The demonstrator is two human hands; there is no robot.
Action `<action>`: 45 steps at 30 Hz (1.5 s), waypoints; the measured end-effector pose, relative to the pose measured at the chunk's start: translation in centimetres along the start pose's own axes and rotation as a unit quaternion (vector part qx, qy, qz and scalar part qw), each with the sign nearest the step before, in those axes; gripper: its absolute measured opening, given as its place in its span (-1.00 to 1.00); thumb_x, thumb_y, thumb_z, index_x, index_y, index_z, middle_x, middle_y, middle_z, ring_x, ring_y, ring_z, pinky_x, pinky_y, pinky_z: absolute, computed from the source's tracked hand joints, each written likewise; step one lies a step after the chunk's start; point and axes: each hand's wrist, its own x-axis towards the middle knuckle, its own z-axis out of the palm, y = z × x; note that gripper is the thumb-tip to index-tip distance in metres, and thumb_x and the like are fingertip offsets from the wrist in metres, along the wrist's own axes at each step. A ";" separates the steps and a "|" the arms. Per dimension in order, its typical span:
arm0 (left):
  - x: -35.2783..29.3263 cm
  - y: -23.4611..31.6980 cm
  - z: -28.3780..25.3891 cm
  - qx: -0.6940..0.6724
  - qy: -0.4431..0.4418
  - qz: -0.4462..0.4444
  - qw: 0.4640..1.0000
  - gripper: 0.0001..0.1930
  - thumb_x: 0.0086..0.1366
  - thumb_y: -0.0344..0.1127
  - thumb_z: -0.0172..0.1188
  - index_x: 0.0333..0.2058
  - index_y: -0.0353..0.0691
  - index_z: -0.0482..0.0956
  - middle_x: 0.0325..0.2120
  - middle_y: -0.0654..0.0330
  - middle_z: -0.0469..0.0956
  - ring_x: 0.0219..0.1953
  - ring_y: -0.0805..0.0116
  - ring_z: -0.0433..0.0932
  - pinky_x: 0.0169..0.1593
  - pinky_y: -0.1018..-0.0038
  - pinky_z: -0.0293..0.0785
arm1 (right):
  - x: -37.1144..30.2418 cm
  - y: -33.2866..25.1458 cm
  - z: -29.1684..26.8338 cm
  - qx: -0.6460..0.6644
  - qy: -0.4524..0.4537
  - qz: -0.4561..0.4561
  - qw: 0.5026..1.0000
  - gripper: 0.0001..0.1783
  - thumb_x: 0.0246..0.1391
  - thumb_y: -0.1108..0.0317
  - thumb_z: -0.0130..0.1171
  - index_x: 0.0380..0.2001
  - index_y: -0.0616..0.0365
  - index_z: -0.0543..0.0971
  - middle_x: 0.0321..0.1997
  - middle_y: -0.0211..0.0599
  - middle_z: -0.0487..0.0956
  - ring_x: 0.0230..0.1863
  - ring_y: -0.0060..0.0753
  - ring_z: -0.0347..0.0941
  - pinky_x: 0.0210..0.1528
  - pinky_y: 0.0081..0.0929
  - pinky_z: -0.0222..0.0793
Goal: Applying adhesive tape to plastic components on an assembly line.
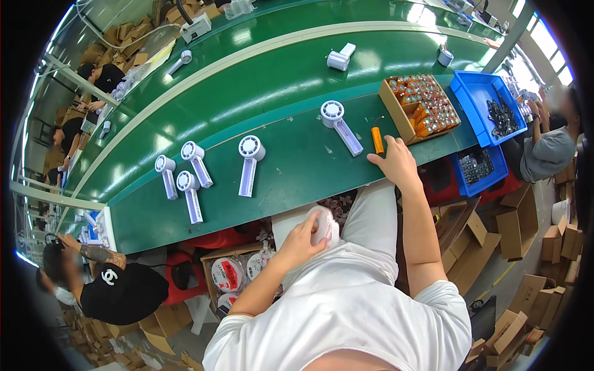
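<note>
Down at my lap, my left hand (pixel 299 245) is closed around a white roll of what looks like tape (pixel 326 229). My right hand (pixel 397 164) reaches over the front edge of the green bench with its fingers apart. Just beyond its fingertips lies an orange cylindrical battery (pixel 377 141) with a short wire. Left of that battery rests a white handheld fan body (pixel 344 128), its handle exposing a lilac inside. More such fan bodies (pixel 250 162) lie farther left along the bench.
A cardboard box (pixel 402 122) of orange batteries stands at the right, beside a blue tray (pixel 467 86) of black parts. A lower blue bin (pixel 480 183) sits beyond the bench edge. Behind runs a green conveyor (pixel 272 59). Co-workers sit at left and right; a carton of tape rolls (pixel 228 274) is below.
</note>
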 end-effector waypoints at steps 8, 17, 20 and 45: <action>2.5 4.2 -1.3 -0.532 0.175 0.012 0.828 -0.23 0.16 -0.38 -0.02 0.37 -0.25 -0.05 -0.20 0.03 0.53 -0.19 0.32 0.56 -0.24 0.50 0.53 | 2.6 2.6 1.8 0.191 -0.036 0.074 0.978 -0.53 0.09 0.30 0.23 0.01 0.39 0.49 -0.19 -0.01 0.57 -0.18 -0.08 0.57 -0.14 -0.36 0.49; 3.9 5.7 -2.1 -0.454 0.235 0.084 0.855 -0.34 0.38 -0.19 -0.14 0.37 -0.29 -0.08 -0.27 0.08 0.52 -0.26 0.41 0.51 -0.25 0.56 0.45 | -4.9 -2.8 -3.3 0.775 -0.153 -0.051 0.611 -0.35 -0.12 0.47 0.33 0.05 0.24 0.27 -0.29 -0.10 0.53 -0.46 -0.20 0.59 -0.58 -0.55 0.51; 4.3 7.7 -2.9 -0.406 0.236 0.095 0.878 -0.33 0.38 -0.21 -0.16 0.37 -0.35 -0.10 -0.35 0.09 0.50 -0.33 0.46 0.48 -0.36 0.57 0.42 | -6.4 -3.7 -3.5 0.779 -0.141 -0.078 0.606 -0.35 -0.19 0.53 0.26 0.00 0.15 0.21 -0.33 -0.03 0.51 -0.51 -0.22 0.56 -0.67 -0.60 0.39; 5.2 6.2 -3.8 -0.269 0.315 0.088 0.906 -0.25 0.19 -0.36 0.08 0.33 -0.41 0.04 -0.26 0.12 0.55 -0.34 0.47 0.47 -0.22 0.52 0.32 | -11.0 -7.8 -3.2 0.639 -0.168 -0.019 0.751 -0.60 0.16 0.48 0.15 0.07 0.33 0.41 -0.41 -0.42 0.41 -0.30 -0.58 0.50 -0.39 -0.66 0.41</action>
